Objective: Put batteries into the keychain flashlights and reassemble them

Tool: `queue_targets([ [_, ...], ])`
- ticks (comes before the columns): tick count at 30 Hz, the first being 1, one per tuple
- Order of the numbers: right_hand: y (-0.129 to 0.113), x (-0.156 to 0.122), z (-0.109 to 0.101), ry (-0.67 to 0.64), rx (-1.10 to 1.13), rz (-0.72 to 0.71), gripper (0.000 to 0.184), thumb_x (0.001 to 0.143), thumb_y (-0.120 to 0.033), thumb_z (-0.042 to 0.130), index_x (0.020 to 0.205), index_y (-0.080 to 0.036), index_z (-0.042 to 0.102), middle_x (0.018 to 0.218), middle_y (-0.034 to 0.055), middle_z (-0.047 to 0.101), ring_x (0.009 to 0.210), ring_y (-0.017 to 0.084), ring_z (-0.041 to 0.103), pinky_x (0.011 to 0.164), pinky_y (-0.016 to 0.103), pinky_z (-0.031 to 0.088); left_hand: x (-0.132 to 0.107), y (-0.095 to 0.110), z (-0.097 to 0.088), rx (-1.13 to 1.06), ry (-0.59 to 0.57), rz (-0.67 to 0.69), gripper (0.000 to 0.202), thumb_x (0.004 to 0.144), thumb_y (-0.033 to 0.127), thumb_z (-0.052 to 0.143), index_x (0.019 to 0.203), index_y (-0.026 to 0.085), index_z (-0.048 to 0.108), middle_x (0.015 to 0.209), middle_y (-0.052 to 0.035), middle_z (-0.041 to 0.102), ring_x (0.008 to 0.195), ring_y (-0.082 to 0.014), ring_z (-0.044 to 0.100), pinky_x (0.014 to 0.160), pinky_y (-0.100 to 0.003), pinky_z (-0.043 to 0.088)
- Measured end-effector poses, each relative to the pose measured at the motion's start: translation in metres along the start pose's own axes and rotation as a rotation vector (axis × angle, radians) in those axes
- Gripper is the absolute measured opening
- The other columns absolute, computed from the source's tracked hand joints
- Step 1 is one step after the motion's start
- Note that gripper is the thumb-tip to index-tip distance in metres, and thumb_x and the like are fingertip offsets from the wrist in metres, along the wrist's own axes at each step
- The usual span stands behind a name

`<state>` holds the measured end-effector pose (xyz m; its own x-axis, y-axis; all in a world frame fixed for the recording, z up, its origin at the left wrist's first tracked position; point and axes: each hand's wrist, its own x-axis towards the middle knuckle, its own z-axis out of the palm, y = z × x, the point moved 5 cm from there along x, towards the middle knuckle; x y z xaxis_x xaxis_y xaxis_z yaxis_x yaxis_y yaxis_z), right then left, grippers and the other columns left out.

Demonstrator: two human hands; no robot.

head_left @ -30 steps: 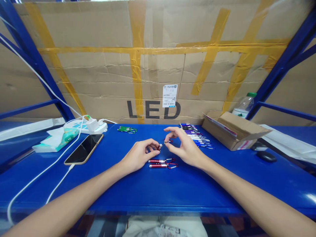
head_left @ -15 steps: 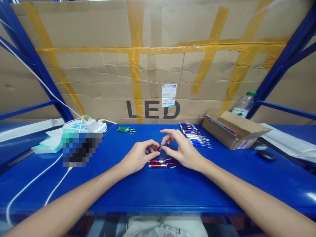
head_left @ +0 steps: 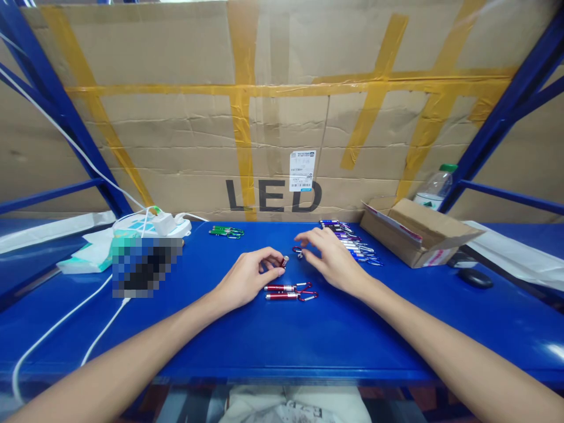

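Your left hand (head_left: 252, 275) pinches a shiny red metal cylinder (head_left: 284, 262), silver-ended, over the smooth blue tabletop (head_left: 264, 341); your right hand (head_left: 332, 261) gapes, gripping nothing visible, beside a small red-and-silver clip (head_left: 298, 251); behind, black "LED" lettering (head_left: 269, 195) marks brown cardboard (head_left: 194, 147)

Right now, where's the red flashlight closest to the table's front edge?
In the head view, that flashlight lies mid-table, right beside another red flashlight, on the near side of the left hand.

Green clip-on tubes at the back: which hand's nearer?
Left. The left hand is in front and slightly right of the green clip-on tubes; the right hand is farther right.
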<state>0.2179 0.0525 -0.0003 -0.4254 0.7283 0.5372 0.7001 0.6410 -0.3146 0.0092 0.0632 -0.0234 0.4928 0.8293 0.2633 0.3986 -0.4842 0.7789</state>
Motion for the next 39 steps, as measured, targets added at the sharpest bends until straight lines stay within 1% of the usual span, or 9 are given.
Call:
queue_targets([
  [1,0.004,0.000,0.004,-0.053,-0.063,-0.013,0.025,0.104,-0.014,0.053,0.121,-0.023,0.069,0.118,0.0110,0.072,0.106,0.030,0.058,0.096,0.047,0.049,0.000,-0.001,-0.001,0.003,0.007,-0.001,0.023,0.095,0.040,0.074,0.112,0.024,0.077,0.105,-0.0029,0.081,0.090,-0.0201,0.072,0.079,-0.030,0.053],
  [5,0.016,-0.004,0.018,-0.193,-0.192,-0.033,0.028,0.105,-0.011,0.050,0.121,-0.020,0.071,0.116,0.0130,0.071,0.101,0.030,0.056,0.095,0.047,0.048,0.001,0.000,-0.003,0.023,0.030,-0.011,0.025,0.096,0.039,0.072,0.116,0.025,0.077,0.109,-0.0028,0.081,0.092,-0.0203,0.071,0.079,-0.030,0.052],
  [14,0.012,-0.003,0.017,-0.228,-0.172,0.002,0.013,0.104,-0.015,0.058,0.099,-0.022,0.067,0.100,0.0089,0.072,0.094,0.027,0.060,0.085,0.039,0.047,0.000,0.004,-0.004,0.036,0.038,-0.011,0.025,0.096,0.039,0.070,0.116,0.024,0.078,0.105,-0.0030,0.080,0.091,-0.0205,0.070,0.077,-0.030,0.051],
  [17,0.007,-0.002,0.014,-0.205,-0.076,0.022,0.011,0.104,-0.019,0.060,0.095,-0.023,0.064,0.094,0.0066,0.071,0.091,0.026,0.061,0.083,0.038,0.047,0.000,0.002,-0.004,0.039,0.036,-0.009,0.025,0.097,0.038,0.070,0.116,0.024,0.077,0.105,-0.0031,0.080,0.091,-0.0204,0.069,0.078,-0.030,0.051],
  [21,-0.003,0.001,0.006,-0.081,0.269,0.090,0.012,0.107,-0.031,0.058,0.099,-0.024,0.063,0.092,0.0028,0.071,0.083,0.021,0.063,0.075,0.033,0.048,0.000,0.002,-0.004,0.051,0.027,0.016,0.025,0.099,0.037,0.069,0.118,0.024,0.077,0.107,-0.0035,0.079,0.091,-0.0199,0.069,0.079,-0.030,0.051],
  [24,-0.009,0.001,0.003,-0.015,0.394,0.110,0.014,0.107,-0.034,0.059,0.101,-0.023,0.064,0.093,0.0021,0.070,0.085,0.020,0.064,0.076,0.032,0.048,0.000,0.001,-0.003,0.062,0.013,0.041,0.025,0.100,0.036,0.068,0.120,0.024,0.076,0.108,-0.0038,0.078,0.091,-0.0192,0.068,0.079,-0.030,0.051],
  [30,-0.009,-0.001,0.006,-0.075,0.336,0.068,0.012,0.108,-0.032,0.058,0.100,-0.024,0.062,0.094,0.0015,0.069,0.085,0.020,0.062,0.077,0.032,0.046,-0.001,-0.002,-0.003,0.070,0.005,0.056,0.024,0.103,0.036,0.067,0.122,0.024,0.076,0.110,-0.0034,0.075,0.091,-0.0189,0.066,0.080,-0.030,0.051],
  [36,-0.012,-0.003,0.002,-0.083,0.203,-0.068,0.013,0.112,-0.031,0.053,0.104,-0.024,0.060,0.103,0.0049,0.069,0.094,0.022,0.062,0.086,0.034,0.046,-0.001,0.000,-0.005,0.126,0.014,0.089,0.024,0.106,0.036,0.063,0.123,0.024,0.076,0.109,-0.0029,0.072,0.083,-0.0173,0.062,0.079,-0.031,0.048],
  [39,-0.013,-0.004,0.002,-0.090,0.193,-0.091,0.013,0.113,-0.031,0.052,0.106,-0.024,0.060,0.104,0.0056,0.069,0.095,0.022,0.062,0.087,0.035,0.047,-0.001,0.002,-0.005,0.134,0.011,0.127,0.024,0.109,0.033,0.058,0.121,0.023,0.076,0.109,-0.0037,0.072,0.092,-0.0192,0.065,0.086,-0.033,0.048],
])
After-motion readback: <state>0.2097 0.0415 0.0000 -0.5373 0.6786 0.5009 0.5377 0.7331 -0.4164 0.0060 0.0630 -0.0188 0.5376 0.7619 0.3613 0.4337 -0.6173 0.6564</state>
